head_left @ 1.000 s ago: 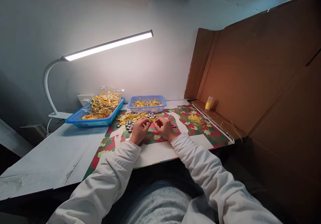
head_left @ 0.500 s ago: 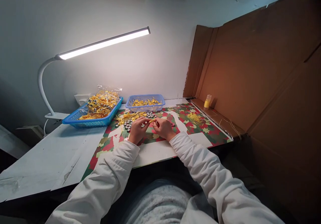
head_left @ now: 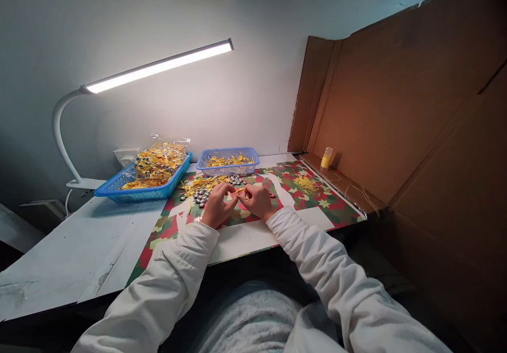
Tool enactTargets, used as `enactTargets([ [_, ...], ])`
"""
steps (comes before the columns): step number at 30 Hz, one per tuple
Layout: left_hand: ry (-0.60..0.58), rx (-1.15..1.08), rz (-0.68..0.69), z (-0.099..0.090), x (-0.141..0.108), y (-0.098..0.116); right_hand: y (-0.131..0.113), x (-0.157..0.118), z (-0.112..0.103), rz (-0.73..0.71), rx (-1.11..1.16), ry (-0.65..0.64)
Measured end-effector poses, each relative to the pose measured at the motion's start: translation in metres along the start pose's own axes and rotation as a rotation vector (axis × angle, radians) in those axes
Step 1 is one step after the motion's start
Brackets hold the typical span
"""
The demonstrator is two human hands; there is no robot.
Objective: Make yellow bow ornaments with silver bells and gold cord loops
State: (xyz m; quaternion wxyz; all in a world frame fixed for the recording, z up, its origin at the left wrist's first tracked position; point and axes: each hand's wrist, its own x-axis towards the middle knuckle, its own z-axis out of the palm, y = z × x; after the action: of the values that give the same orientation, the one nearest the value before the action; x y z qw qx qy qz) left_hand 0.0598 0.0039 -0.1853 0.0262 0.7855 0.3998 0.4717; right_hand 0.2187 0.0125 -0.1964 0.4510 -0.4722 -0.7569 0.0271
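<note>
My left hand (head_left: 217, 203) and my right hand (head_left: 256, 201) meet over the patterned mat (head_left: 245, 218), fingertips pinched around a small yellow piece (head_left: 239, 190). Its exact kind is too small to make out, and the fingers hide much of it. Just beyond my left hand lies a loose pile of yellow pieces (head_left: 206, 182) with thin strands. Several shiny silver round bits (head_left: 201, 197) are scattered beside that pile. A small red object (head_left: 272, 195) shows to the right of my right hand, partly covered by it.
A blue basket (head_left: 138, 196) heaped with yellow and silver pieces stands left; a smaller blue-violet basket (head_left: 227, 169) sits behind the pile. Yellow strands (head_left: 307, 184) lie right, near a yellow bottle (head_left: 326, 159). A lit lamp (head_left: 158, 68) hangs above; cardboard (head_left: 396, 105) walls the right.
Both hands stay together at nearly the same place, with the fingers shifting slightly around the yellow piece. The whole view has moved a little.
</note>
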Motion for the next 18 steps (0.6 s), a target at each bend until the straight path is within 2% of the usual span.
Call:
enactTargets([
  [11,-0.128,0.036,0.050,0.0032,0.0008,-0.0054,-0.0035,-0.0003,-0.0032,-0.070,0.039,-0.050],
  [18,-0.121,0.026,0.058,0.0023,0.0003,-0.0036,-0.0034,0.0014,-0.0072,-0.042,0.115,-0.049],
])
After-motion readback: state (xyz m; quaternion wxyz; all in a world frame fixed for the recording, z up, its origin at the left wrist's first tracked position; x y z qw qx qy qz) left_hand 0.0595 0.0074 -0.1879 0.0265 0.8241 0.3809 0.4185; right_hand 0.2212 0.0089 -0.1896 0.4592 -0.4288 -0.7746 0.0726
